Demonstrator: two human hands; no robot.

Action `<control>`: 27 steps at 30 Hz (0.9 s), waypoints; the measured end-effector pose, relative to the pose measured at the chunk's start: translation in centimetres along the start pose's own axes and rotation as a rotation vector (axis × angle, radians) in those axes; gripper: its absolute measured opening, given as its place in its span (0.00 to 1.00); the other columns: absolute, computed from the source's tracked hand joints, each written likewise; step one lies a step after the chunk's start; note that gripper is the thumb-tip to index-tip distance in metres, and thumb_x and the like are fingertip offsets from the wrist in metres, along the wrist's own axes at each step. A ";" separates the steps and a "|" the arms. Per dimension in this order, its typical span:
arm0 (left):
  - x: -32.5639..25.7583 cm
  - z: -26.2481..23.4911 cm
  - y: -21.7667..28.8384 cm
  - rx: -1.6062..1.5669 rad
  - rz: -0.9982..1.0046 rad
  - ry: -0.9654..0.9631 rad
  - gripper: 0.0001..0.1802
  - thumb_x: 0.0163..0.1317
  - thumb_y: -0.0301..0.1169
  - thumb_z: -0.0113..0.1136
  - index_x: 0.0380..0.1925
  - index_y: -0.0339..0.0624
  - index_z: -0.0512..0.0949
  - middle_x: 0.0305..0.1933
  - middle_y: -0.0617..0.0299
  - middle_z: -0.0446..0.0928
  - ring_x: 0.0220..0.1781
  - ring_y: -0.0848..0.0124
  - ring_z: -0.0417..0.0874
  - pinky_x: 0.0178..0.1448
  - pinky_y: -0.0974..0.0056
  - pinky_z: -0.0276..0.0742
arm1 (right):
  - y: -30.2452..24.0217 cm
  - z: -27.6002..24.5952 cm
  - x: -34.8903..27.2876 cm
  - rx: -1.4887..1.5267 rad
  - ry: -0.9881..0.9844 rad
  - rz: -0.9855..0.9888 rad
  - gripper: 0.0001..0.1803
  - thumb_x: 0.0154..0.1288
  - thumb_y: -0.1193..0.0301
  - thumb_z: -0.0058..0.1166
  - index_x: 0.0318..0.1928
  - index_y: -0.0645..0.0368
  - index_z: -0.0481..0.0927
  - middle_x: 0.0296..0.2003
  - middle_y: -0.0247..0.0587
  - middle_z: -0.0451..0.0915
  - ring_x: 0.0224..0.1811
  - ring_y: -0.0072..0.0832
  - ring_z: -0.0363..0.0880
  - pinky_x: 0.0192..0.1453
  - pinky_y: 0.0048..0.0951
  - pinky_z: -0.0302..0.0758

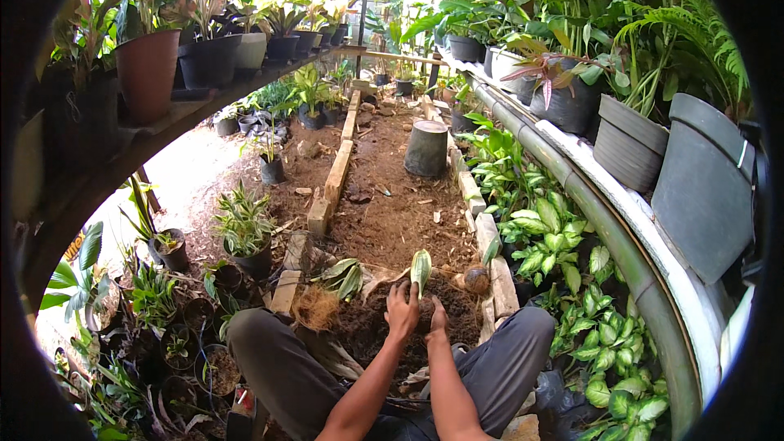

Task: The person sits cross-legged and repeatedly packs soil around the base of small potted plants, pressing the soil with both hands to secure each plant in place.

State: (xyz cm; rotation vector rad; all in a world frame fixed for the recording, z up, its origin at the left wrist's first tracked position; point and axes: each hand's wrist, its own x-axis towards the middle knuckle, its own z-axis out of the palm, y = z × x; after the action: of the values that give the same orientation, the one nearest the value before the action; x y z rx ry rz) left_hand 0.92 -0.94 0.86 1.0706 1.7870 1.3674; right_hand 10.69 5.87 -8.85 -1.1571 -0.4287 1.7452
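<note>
A leafy cutting (420,268) with pale, green-edged leaves stands upright just beyond my hands. My left hand (401,311) curls at its base from the left, its fingertips close to the leaves. From the other side my right hand (438,320) cups inward. Between the two palms sits a dark mass; whether it is a clump of soil or a small pot I cannot make out. Both hands are over a heap of dark soil (359,328) between my knees. More striped leaves (346,278) lie to the left of the heap, above a tuft of brown fibre (317,308).
An upturned dark pot (426,149) stands on the soil bed, which wooden beams (339,171) border. Shelves of potted plants run along both sides, with a bamboo pole (572,175) at the right. A round brown object (476,280) lies near the right beam.
</note>
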 end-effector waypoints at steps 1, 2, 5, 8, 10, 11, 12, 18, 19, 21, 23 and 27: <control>0.4 -0.1 0.1 0.003 -0.113 0.083 0.44 0.63 0.66 0.42 0.66 0.43 0.67 0.72 0.41 0.58 0.75 0.52 0.57 0.72 0.45 0.53 | 0.2 0.3 0.1 -0.019 0.074 0.009 0.26 0.67 0.51 0.51 0.54 0.59 0.81 0.58 0.44 0.75 0.57 0.34 0.74 0.60 0.35 0.68; 0.6 -0.3 -0.1 -0.039 -0.215 0.019 0.45 0.62 0.67 0.44 0.64 0.40 0.68 0.69 0.41 0.62 0.72 0.52 0.61 0.70 0.48 0.57 | 0.3 0.8 -0.1 -0.077 0.001 -0.089 0.26 0.67 0.52 0.52 0.53 0.59 0.81 0.55 0.43 0.77 0.55 0.34 0.75 0.60 0.35 0.69; 1.3 -1.6 -0.8 -0.085 -0.439 -0.152 0.45 0.59 0.66 0.53 0.55 0.30 0.75 0.53 0.46 0.79 0.56 0.56 0.79 0.58 0.56 0.72 | 0.8 2.6 -2.9 -0.297 0.064 -0.270 0.24 0.67 0.52 0.53 0.49 0.60 0.84 0.45 0.41 0.83 0.50 0.32 0.78 0.56 0.34 0.71; 0.8 -2.1 -2.5 -0.368 -0.430 -0.260 0.39 0.59 0.61 0.57 0.50 0.32 0.79 0.50 0.49 0.80 0.51 0.62 0.80 0.52 0.60 0.74 | 0.3 4.4 -6.0 -0.438 0.106 -0.412 0.25 0.68 0.51 0.52 0.50 0.59 0.83 0.47 0.42 0.83 0.51 0.31 0.79 0.54 0.34 0.72; 1.0 -1.5 -3.7 -0.489 -0.440 -0.248 0.29 0.63 0.51 0.58 0.51 0.36 0.80 0.52 0.53 0.80 0.50 0.67 0.80 0.50 0.62 0.74 | 0.1 5.4 -7.4 -0.493 0.104 -0.517 0.25 0.69 0.49 0.48 0.51 0.56 0.84 0.49 0.44 0.82 0.51 0.37 0.79 0.56 0.37 0.73; 1.0 -1.2 -4.5 -0.546 -0.428 -0.239 0.27 0.63 0.49 0.58 0.51 0.37 0.81 0.52 0.54 0.80 0.50 0.67 0.79 0.50 0.62 0.74 | -0.2 5.7 -7.9 -0.581 0.151 -0.544 0.25 0.70 0.49 0.47 0.51 0.55 0.84 0.49 0.44 0.81 0.51 0.39 0.79 0.56 0.38 0.73; 1.0 -0.8 -5.3 -0.601 -0.415 -0.229 0.26 0.64 0.47 0.57 0.51 0.38 0.81 0.52 0.55 0.79 0.50 0.68 0.79 0.50 0.62 0.73 | -0.3 6.0 -8.3 -0.678 0.229 -0.551 0.25 0.70 0.49 0.46 0.50 0.54 0.84 0.50 0.45 0.81 0.51 0.41 0.79 0.57 0.39 0.74; 1.9 0.7 -8.2 -0.746 -0.306 -0.302 0.19 0.66 0.43 0.54 0.45 0.37 0.79 0.44 0.60 0.77 0.43 0.69 0.76 0.48 0.61 0.72 | -0.1 6.2 -9.9 -0.962 0.489 -0.873 0.23 0.73 0.51 0.37 0.52 0.49 0.80 0.49 0.40 0.80 0.52 0.41 0.77 0.53 0.53 0.70; 1.9 0.7 -8.2 -0.733 -0.308 -0.284 0.19 0.65 0.43 0.54 0.44 0.37 0.79 0.43 0.60 0.78 0.42 0.69 0.76 0.47 0.62 0.72 | 0.0 6.1 -10.0 -0.961 0.497 -0.873 0.23 0.73 0.51 0.37 0.52 0.49 0.80 0.49 0.40 0.80 0.52 0.41 0.77 0.53 0.52 0.70; 1.6 0.6 -7.5 -0.745 -0.328 -0.258 0.19 0.64 0.43 0.56 0.42 0.37 0.80 0.39 0.63 0.78 0.39 0.71 0.76 0.43 0.63 0.71 | -0.1 6.1 -9.8 -0.946 0.479 -0.855 0.23 0.73 0.51 0.37 0.51 0.48 0.81 0.47 0.39 0.81 0.50 0.43 0.78 0.55 0.48 0.71; 1.1 0.0 -6.4 -0.683 -0.330 -0.221 0.20 0.64 0.43 0.56 0.43 0.37 0.81 0.41 0.63 0.79 0.39 0.72 0.76 0.43 0.65 0.71 | -0.4 6.1 -9.5 -0.921 0.410 -0.740 0.25 0.73 0.50 0.36 0.52 0.50 0.81 0.46 0.41 0.81 0.50 0.44 0.79 0.56 0.46 0.71; 1.1 -1.9 -3.1 -0.613 -0.343 -0.131 0.28 0.63 0.51 0.56 0.48 0.36 0.82 0.40 0.62 0.81 0.36 0.72 0.78 0.44 0.67 0.71 | -2.2 6.2 -8.7 -0.594 -0.026 -0.486 0.36 0.70 0.40 0.35 0.59 0.57 0.75 0.57 0.47 0.75 0.61 0.39 0.71 0.67 0.39 0.62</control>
State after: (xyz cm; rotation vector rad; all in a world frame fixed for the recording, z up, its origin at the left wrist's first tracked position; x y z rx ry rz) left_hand -1.98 -1.19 -1.69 0.4845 1.2505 1.4459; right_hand 7.35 0.73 0.14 -1.2922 -1.1946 1.2336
